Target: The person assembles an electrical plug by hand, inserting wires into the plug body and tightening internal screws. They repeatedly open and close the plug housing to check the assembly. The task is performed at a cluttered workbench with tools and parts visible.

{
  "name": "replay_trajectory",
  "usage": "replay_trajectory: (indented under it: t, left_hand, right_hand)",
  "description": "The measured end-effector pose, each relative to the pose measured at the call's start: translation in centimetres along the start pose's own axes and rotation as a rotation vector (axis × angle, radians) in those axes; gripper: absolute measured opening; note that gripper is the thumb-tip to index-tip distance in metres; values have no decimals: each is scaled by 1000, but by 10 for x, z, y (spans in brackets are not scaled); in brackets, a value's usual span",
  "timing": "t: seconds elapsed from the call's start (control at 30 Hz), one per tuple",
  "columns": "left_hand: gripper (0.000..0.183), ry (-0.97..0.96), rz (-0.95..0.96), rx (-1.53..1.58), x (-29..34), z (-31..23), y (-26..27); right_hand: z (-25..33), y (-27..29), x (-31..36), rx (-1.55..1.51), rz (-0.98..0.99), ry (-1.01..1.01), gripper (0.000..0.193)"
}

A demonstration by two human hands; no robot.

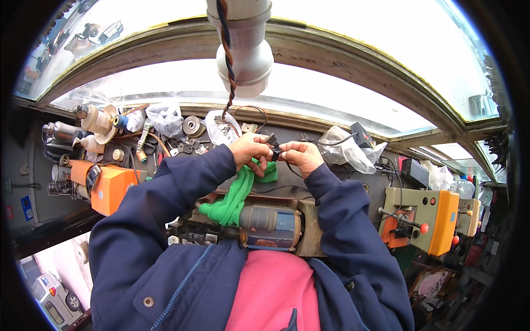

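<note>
My left hand (251,150) and my right hand (302,157) meet over the middle of the bench, fingertips pinched. Between them is a small black plug-like piece (275,154), gripped from both sides; its exact kind is too small to make out. A thin dark cord hangs below my right fingers. Just beyond the left fingertips shows another dark block (270,139). Under my left hand a green cloth (236,193) drapes down onto the left end of a grey cylindrical motor (270,227), which lies close to my body.
An orange machine (113,187) stands at left, a beige and orange one (419,218) at right. Along the window lie plastic bags (165,118), a ring-shaped metal part (192,126) and a black adapter (361,135). A white pipe (243,55) with twisted wires hangs ahead.
</note>
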State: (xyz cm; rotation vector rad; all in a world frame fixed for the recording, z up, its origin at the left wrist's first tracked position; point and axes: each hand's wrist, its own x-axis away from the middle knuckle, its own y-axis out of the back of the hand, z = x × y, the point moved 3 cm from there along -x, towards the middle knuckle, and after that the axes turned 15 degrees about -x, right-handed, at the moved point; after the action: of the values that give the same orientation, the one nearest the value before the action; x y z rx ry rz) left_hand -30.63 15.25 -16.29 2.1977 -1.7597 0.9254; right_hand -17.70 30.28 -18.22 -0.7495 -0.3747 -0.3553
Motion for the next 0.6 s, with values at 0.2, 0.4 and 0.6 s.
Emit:
replay_trajectory:
  t: [0.2,0.4,0.6]
  left_hand:
    - [21,58,159,79,6,-1,7]
    - [32,-107,29,-89,4,-3,4]
    - [26,-187,-173,-87,3,-1,-1]
  right_hand:
    - [-6,-3,-4,177,-9,57,19]
    - [-3,2,-5,77,-18,58,19]
    - [-2,0,-6,139,-25,67,20]
